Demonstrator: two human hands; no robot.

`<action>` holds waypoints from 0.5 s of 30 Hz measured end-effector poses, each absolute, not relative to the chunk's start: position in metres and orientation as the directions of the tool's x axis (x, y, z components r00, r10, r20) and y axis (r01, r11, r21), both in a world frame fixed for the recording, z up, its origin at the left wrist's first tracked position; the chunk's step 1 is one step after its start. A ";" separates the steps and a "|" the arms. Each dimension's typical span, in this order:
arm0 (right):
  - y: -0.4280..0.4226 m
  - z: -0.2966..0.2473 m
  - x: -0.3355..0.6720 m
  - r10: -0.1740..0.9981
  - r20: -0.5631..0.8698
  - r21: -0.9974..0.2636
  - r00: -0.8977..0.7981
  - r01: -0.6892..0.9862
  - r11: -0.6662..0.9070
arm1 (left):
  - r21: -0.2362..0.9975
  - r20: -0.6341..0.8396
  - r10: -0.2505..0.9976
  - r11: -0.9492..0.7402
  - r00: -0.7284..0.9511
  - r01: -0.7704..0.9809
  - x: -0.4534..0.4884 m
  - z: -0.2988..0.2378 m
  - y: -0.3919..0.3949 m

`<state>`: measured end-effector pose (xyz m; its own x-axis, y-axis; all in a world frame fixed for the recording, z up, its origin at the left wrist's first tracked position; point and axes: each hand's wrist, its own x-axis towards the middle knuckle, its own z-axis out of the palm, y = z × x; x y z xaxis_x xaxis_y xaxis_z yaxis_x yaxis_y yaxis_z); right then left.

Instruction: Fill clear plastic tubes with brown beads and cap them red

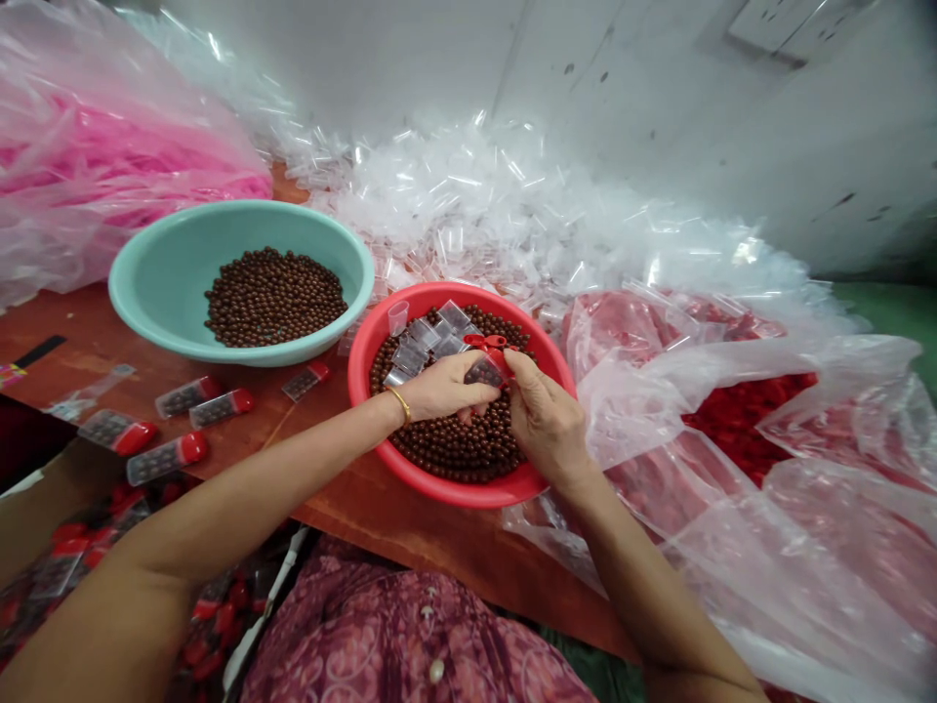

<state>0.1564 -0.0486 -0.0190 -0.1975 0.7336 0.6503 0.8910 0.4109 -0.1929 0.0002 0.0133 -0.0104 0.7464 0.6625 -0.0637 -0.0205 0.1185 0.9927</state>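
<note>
Above a red basin of small brown balls, my left hand is closed round a clear plastic tube with dark balls inside. My right hand pinches the red cap at that tube's end. Whether the cap is fully seated cannot be made out. Loose red caps lie just behind my fingers. Several clear empty tubes rest on the balls in the back left of the basin. My fingertips partly hide the tube.
A teal bowl with brown balls stands to the left. Several filled, red-capped tubes lie near the table's left edge, more below it. Clear tubes are heaped along the wall. A plastic bag of red caps sits right; a pink-filled bag, back left.
</note>
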 end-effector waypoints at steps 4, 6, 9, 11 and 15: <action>-0.055 -0.016 0.150 0.769 0.619 -0.274 -0.159 0.874 0.401 | 0.997 -0.048 0.696 0.080 0.716 -0.011 0.001 -0.012 0.012; -0.060 -0.014 0.145 0.800 0.585 -0.309 -0.130 0.877 0.368 | 0.998 -0.044 0.715 0.059 0.698 0.003 0.000 -0.013 0.011; -0.067 -0.011 0.139 0.819 0.559 -0.328 -0.133 0.871 0.365 | 1.000 0.003 0.751 -0.009 0.660 0.005 -0.001 -0.012 0.012; -0.069 -0.010 0.137 0.789 0.587 -0.309 -0.181 0.851 0.425 | 0.998 0.051 0.756 -0.054 0.653 -0.016 -0.001 -0.012 0.012; -0.066 -0.010 0.141 0.697 0.656 -0.192 -0.288 0.830 0.523 | 0.999 0.026 0.732 -0.042 0.681 0.007 0.001 -0.014 0.014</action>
